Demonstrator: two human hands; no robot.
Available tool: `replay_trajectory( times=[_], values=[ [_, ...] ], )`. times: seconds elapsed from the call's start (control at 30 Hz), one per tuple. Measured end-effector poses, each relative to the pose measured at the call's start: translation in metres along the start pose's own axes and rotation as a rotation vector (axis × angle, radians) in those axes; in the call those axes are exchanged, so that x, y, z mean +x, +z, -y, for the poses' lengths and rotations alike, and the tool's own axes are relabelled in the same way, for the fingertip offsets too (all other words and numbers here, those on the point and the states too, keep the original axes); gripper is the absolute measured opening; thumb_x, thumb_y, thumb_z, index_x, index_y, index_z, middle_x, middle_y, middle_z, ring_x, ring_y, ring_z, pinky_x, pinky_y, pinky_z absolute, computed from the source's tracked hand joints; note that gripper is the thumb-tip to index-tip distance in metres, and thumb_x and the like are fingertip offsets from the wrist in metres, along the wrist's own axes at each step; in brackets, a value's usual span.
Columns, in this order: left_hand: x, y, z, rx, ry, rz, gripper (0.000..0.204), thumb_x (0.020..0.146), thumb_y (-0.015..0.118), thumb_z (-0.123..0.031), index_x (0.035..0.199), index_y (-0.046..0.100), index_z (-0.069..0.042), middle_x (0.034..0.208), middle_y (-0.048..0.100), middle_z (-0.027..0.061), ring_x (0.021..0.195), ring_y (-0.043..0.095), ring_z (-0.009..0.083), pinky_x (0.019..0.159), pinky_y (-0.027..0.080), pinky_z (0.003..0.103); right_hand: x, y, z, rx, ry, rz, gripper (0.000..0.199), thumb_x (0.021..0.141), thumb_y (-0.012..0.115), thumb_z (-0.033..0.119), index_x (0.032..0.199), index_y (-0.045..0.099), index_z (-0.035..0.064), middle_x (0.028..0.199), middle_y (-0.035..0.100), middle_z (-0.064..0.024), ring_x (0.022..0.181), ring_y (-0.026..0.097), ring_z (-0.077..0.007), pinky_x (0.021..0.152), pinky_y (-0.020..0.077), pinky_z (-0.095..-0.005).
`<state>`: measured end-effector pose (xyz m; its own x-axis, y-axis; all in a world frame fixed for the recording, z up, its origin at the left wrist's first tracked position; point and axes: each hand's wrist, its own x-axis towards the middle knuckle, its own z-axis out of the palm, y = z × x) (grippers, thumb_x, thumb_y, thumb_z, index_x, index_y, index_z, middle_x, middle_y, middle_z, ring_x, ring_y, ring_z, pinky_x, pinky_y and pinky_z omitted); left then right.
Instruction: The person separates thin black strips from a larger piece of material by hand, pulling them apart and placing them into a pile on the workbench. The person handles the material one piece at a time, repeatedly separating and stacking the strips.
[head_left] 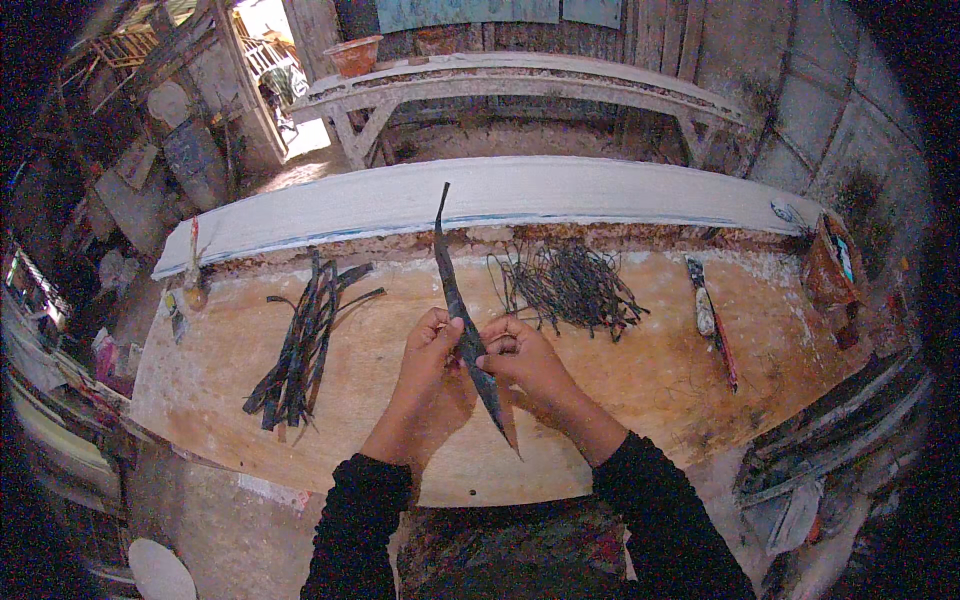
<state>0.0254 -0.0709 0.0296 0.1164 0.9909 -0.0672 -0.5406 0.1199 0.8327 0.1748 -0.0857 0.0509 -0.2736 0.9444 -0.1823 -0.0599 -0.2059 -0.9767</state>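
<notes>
A long, dark strip (447, 265), wide in the middle and narrow at its ends, stretches between my hands over the wooden tabletop (620, 410). My left hand (430, 345) pinches it between thumb and fingers near its middle. Just to the right, my right hand (522, 358) grips the same strip with curled fingers. The strip's far tip points up and away, and its near tip hangs toward the table's front edge. Left of my hands lies a bundle of flat black strips (312, 345). Beyond my right hand is a tangled heap of thin black cords or loops (578, 285).
A raised white slab (480, 195) runs along the table's far side. On the right lie a pale-bladed tool (703, 310) and a red stick (727, 365), near a brown container (832, 262). A long bench (540, 68) bearing a reddish tub (355, 57) stands behind.
</notes>
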Motion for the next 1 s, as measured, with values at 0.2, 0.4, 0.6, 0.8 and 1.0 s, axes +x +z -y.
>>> replay_trajectory(
  times=[0.2, 0.4, 0.6, 0.8, 1.0],
  values=[
    [0.005, -0.001, -0.003, 0.052, 0.045, -0.088, 0.011, 0.088, 0.054, -0.018, 0.086, 0.048, -0.009, 0.065, 0.055, -0.0004, 0.051, 0.050, 0.0062, 0.043, 0.038, 0.020, 0.003, -0.001, -0.008, 0.003, -0.004, 0.058, 0.024, 0.076, 0.062, -0.001, 0.097, 0.054, 0.0059, 0.077, 0.056, -0.0010, 0.073, 0.057, -0.0114, 0.064, 0.0472, -0.0260],
    [0.005, 0.002, 0.003, -0.124, 0.052, -0.104, 0.010, 0.089, 0.052, -0.017, 0.089, 0.046, -0.010, 0.069, 0.056, 0.0017, 0.055, 0.052, 0.0094, 0.047, 0.041, 0.022, -0.005, 0.001, 0.006, 0.012, 0.047, 0.090, 0.023, 0.077, 0.060, 0.001, 0.098, 0.056, 0.0075, 0.078, 0.055, 0.0015, 0.074, 0.054, -0.0096, 0.063, 0.0444, -0.0215],
    [-0.003, 0.009, -0.009, -0.192, 0.050, -0.178, 0.010, 0.089, 0.052, -0.018, 0.089, 0.046, -0.010, 0.071, 0.053, 0.0006, 0.060, 0.052, 0.0108, 0.049, 0.043, 0.025, -0.009, 0.001, 0.004, 0.013, 0.263, 0.247, 0.017, 0.080, 0.057, 0.004, 0.096, 0.055, 0.0077, 0.073, 0.052, 0.0030, 0.066, 0.051, -0.0086, 0.054, 0.0424, -0.0222],
    [-0.001, 0.013, -0.018, -0.231, 0.063, -0.277, 0.009, 0.089, 0.053, -0.018, 0.089, 0.047, -0.011, 0.071, 0.052, -0.0003, 0.061, 0.050, 0.0102, 0.049, 0.043, 0.025, -0.008, -0.001, 0.003, 0.048, 0.277, 0.297, 0.007, 0.081, 0.056, 0.005, 0.087, 0.052, 0.0069, 0.069, 0.050, 0.0004, 0.055, 0.048, -0.0099, 0.039, 0.0376, -0.0249],
    [0.014, -0.012, -0.007, -0.183, 0.142, -0.262, 0.008, 0.089, 0.052, -0.017, 0.089, 0.047, -0.012, 0.072, 0.055, 0.0008, 0.059, 0.052, 0.0094, 0.048, 0.044, 0.023, -0.011, 0.000, 0.001, 0.118, 0.223, 0.276, 0.016, 0.076, 0.060, 0.002, 0.090, 0.053, 0.0067, 0.074, 0.050, 0.0004, 0.064, 0.048, -0.0095, 0.044, 0.0389, -0.0255]
  ],
)
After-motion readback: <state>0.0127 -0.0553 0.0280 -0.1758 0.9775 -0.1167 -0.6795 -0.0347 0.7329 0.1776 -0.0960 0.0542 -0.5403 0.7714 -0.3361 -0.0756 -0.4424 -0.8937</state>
